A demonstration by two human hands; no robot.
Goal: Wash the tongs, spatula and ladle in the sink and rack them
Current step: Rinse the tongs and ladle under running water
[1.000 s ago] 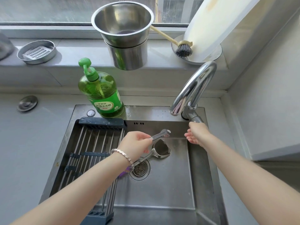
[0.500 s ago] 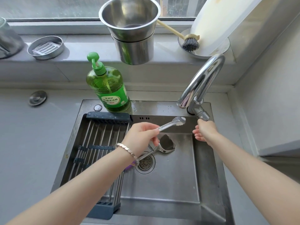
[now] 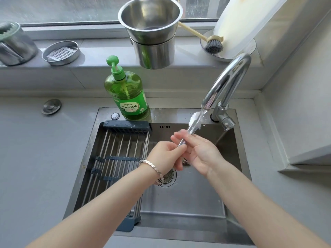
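Over the steel sink [image 3: 188, 203], my left hand [image 3: 163, 158] grips the lower end of the metal tongs [image 3: 192, 125]. Their tips point up into the water running from the faucet [image 3: 227, 83]. My right hand [image 3: 198, 153] is closed around the tongs' middle, just right of the left hand. A roll-up drying rack [image 3: 114, 158] covers the left part of the sink and holds nothing. Another utensil on the sink floor is almost wholly hidden behind my hands; only a sliver shows.
A green dish soap bottle [image 3: 128, 93] stands on the sink's back rim. On the windowsill sit stacked steel pots [image 3: 152, 33], a dish brush [image 3: 213, 44], a white board [image 3: 245, 20] and a small steel soap dish [image 3: 60, 52]. A wall closes the right side.
Water now runs from the faucet. My right hand left the faucet lever and closed on the tongs. My left hand raised the tongs' tips under the stream.
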